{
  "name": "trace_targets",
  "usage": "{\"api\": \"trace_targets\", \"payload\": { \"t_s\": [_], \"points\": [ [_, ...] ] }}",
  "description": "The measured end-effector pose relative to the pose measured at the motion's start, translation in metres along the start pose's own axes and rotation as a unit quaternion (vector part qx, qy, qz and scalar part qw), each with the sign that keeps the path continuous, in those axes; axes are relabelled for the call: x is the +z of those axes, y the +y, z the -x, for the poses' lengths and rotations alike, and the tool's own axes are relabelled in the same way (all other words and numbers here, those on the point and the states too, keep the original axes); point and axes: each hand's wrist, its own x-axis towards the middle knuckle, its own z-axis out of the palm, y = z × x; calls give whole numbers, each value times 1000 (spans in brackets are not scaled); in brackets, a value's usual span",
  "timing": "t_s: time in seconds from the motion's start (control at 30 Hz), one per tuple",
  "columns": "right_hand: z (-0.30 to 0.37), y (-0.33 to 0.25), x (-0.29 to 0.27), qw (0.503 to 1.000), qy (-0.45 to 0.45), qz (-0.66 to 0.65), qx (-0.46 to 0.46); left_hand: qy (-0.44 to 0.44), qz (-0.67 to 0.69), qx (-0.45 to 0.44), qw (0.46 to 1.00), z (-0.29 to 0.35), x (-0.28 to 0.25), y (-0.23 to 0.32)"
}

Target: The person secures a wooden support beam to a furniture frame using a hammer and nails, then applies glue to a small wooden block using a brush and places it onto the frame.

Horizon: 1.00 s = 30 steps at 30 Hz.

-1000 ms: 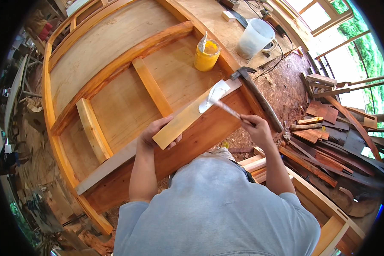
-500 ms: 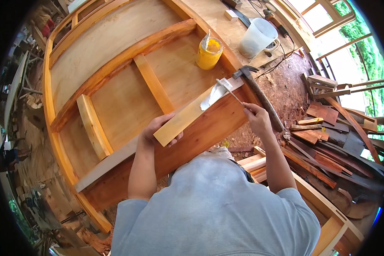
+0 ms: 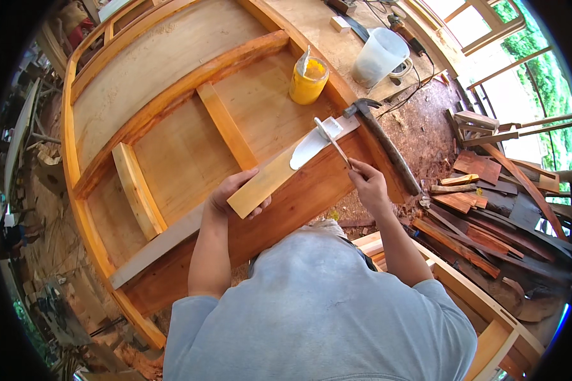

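My left hand [image 3: 236,193] is closed around the near end of a flat wooden board [image 3: 265,182], which slants away to the right. White paste [image 3: 306,151] lies as a smooth patch toward the board's far part. Between the fingers of my right hand [image 3: 370,185] is a thin stick [image 3: 338,147], its far end on the paste. Just beyond the board's far end, a claw hammer [image 3: 388,145] rests along the edge of a wooden frame [image 3: 203,136]. An open yellow jar [image 3: 307,91] with a whitish flat piece sticking up from it stands inside the frame.
A translucent plastic pitcher [image 3: 376,60], a small pale block [image 3: 340,24] and a corded power tool [image 3: 405,32] lie on a surface at the back right. Scrap boards [image 3: 483,209] pile up to the right. Another wooden frame [image 3: 470,286] stands at the lower right.
My right hand has shifted slightly left and down with the stick, which now slants more steeply. The paste patch looks smoother and reaches farther toward my left hand.
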Motion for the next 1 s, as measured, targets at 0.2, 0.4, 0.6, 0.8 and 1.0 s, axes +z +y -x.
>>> {"api": "trace_targets", "payload": {
  "t_s": [0.2, 0.4, 0.6, 0.8, 1.0],
  "points": [
    [26, -16, -47, 993, -101, 54, -21, 9, 15, -9, 1000, 3, 1, -2],
    [-25, -23, -50, 996, -27, 88, 4, 5, -15, 13, 1000, 0, 3, -1],
    [-24, -9, -35, 992, -30, 120, -16, -16, -10, 19, 1000, -1, -4, -6],
    [39, -54, -6, 986, -150, 74, -12, -35, 4, 2, 999, -2, -7, -6],
    [39, -39, 9, 979, -180, -96, 24, -28, -9, 7, 1000, -1, -3, -4]
  ]
}}
